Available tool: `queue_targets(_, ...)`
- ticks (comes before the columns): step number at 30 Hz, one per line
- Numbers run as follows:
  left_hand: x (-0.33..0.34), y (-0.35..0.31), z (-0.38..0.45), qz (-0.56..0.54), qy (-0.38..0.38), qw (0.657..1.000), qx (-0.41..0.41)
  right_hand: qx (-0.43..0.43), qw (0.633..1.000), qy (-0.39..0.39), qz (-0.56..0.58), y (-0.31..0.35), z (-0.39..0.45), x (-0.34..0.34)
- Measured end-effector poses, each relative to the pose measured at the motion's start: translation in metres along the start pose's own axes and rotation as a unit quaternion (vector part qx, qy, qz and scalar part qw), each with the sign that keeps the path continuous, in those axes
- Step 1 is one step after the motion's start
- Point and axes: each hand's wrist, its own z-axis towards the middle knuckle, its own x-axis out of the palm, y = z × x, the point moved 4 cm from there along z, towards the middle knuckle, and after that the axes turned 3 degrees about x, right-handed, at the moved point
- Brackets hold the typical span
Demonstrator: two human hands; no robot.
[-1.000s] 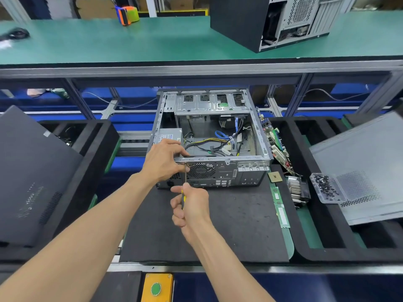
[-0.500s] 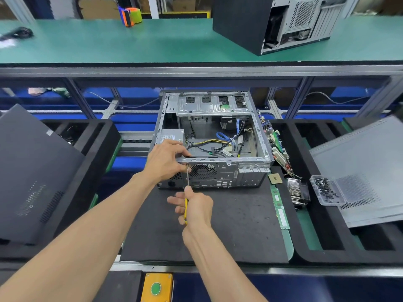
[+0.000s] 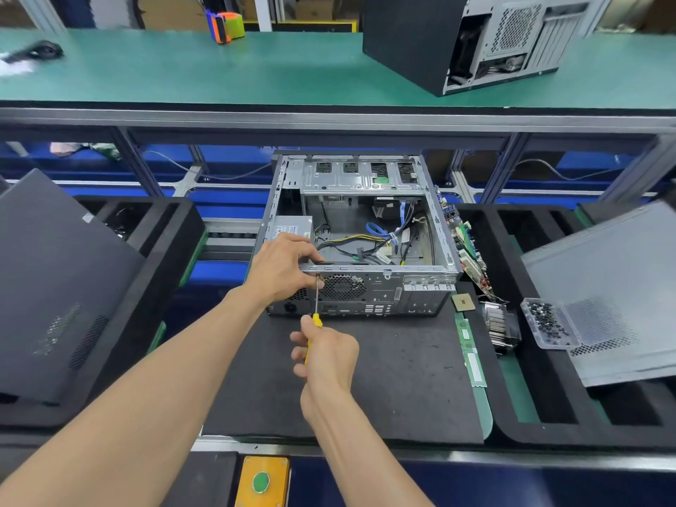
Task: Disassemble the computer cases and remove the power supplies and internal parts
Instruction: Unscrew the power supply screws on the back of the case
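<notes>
Head view: a yellow-handled screwdriver is gripped in the right hand, the fingers curled round the handle and the thumb laid along it. The slim shaft is pointed up at the rear panel of the open computer case, its tip set just left of the round fan grille, close under the top rail. That rail is held by the left hand, fingers bent over the edge into the case and thumb pressed on the outer face beside the screwdriver tip. The case is laid on its side on a black mat in the middle of the bench, the open side turned upward. Inside, at the near left corner and partly hidden by the left hand, the grey power supply is seen, with a bundle of yellow, black and blue cables spread across the floor of the case. Against the right wall of the case a green circuit board is leaned. Nearer, a small square chip, a finned heatsink and a green memory stick are laid out. A clear tray of dark screws is set on a grey side panel at the right. A dark side panel is rested on the left foam tray. On the green upper shelf a second computer case is placed.
</notes>
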Motion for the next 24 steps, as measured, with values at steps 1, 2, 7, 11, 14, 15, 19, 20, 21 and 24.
queue_targets(1,0.0,0.0,0.0,-0.001,0.001,1.0,0.0,-0.003,1.0,0.0,-0.005,0.002,-0.001,0.001)
queue_targets(2,0.0,0.001,0.0,-0.004,0.001,1.0,-0.002,0.003,1.0,0.003,-0.004,0.003,0.0,0.002)
queue_targets(7,0.0,0.0,0.0,-0.009,0.007,1.0,-0.011,0.039,0.999,0.008,0.031,0.003,0.004,-0.003)
queue_targets(11,-0.001,-0.001,-0.001,-0.019,0.0,1.0,-0.013,0.021,1.0,-0.004,0.02,0.001,0.004,-0.009)
queue_targets(14,-0.002,-0.002,-0.002,-0.025,0.004,1.0,-0.013,0.01,1.0,0.006,0.011,0.003,0.003,-0.008)
queue_targets(15,-0.002,-0.003,-0.002,-0.027,0.007,1.0,-0.009,0.014,1.0,0.015,0.013,0.005,0.003,-0.007)
queue_targets(19,-0.002,-0.004,-0.001,-0.033,0.016,0.999,-0.006,0.056,0.997,0.056,-0.001,0.008,0.006,-0.005)
queue_targets(20,-0.001,-0.004,-0.001,-0.035,0.015,0.999,-0.006,0.056,0.997,0.058,-0.012,0.008,0.006,-0.006)
queue_targets(21,-0.001,-0.003,-0.001,-0.038,0.014,0.999,-0.005,0.05,0.997,0.057,-0.022,0.007,0.006,-0.007)
queue_targets(24,-0.001,-0.004,-0.001,-0.044,0.014,0.999,-0.004,-0.008,0.998,0.013,-0.055,0.007,0.003,-0.01)
